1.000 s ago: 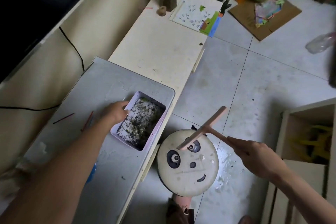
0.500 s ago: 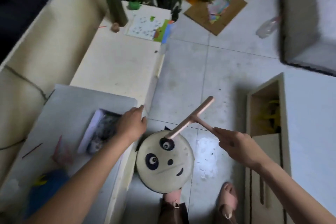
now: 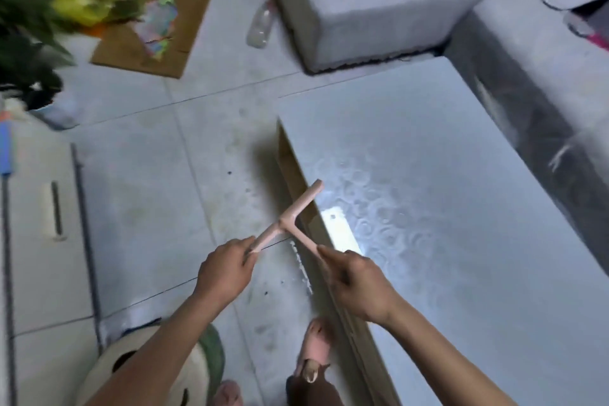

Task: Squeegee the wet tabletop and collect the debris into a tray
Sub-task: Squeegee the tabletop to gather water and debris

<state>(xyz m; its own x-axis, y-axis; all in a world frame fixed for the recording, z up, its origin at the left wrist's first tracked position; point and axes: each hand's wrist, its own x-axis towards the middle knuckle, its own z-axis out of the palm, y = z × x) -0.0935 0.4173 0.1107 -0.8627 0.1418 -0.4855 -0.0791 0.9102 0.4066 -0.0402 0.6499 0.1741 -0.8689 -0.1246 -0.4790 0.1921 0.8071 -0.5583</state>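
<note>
A pink T-shaped squeegee (image 3: 290, 219) hangs in the air over the near left edge of a wet grey tabletop (image 3: 445, 208). My right hand (image 3: 356, 280) grips its handle. My left hand (image 3: 224, 269) pinches one end of its blade bar. The other end of the bar reaches just over the table's edge. Water rings and a bright glare patch (image 3: 339, 234) show on the tabletop beside the squeegee. The debris tray is out of view.
A panda-face stool (image 3: 145, 369) stands at the bottom left, and my slippered feet (image 3: 316, 343) are on the tiled floor. Farther off are a large white box (image 3: 362, 0), a plastic bottle (image 3: 262, 25), cardboard (image 3: 148, 39) and plants (image 3: 29, 26).
The view has swung right, from the small table with the tray to the big wet tabletop. My left hand left the tray and took hold of the squeegee's blade end.
</note>
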